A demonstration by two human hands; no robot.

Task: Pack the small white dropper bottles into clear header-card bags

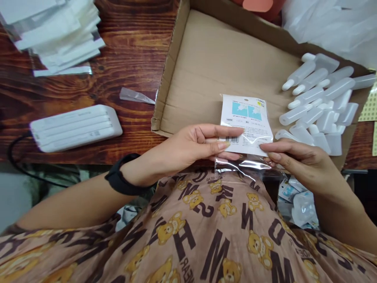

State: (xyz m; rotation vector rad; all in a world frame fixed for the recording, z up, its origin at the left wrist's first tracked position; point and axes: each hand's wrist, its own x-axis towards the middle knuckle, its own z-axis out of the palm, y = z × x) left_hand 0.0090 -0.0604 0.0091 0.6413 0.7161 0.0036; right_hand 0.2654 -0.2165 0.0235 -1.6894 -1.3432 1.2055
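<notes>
Between my two hands is a clear plastic bag (pixel 247 118) holding a white printed card with blue pictures, a barcode and small text. Its clear lower end hangs over the table edge, toward my lap. My left hand (pixel 206 143) pinches the bag's left side, thumb on top and fingers partly behind it. At the lower right corner, my right hand (pixel 294 157) grips it between thumb and index finger. Just beyond my right hand lies a heap of translucent white small bottles (pixel 321 102) in the shallow cardboard box (pixel 224 59).
A stack of clear bags with white cards (pixel 64 35) lies at the upper left. Below it are a white power strip (pixel 76 127) with a black cord and a clear plastic scrap (pixel 135 95). White plastic sheeting (pixel 330 27) is at the upper right; packed bags (pixel 300 204) sit below the table edge.
</notes>
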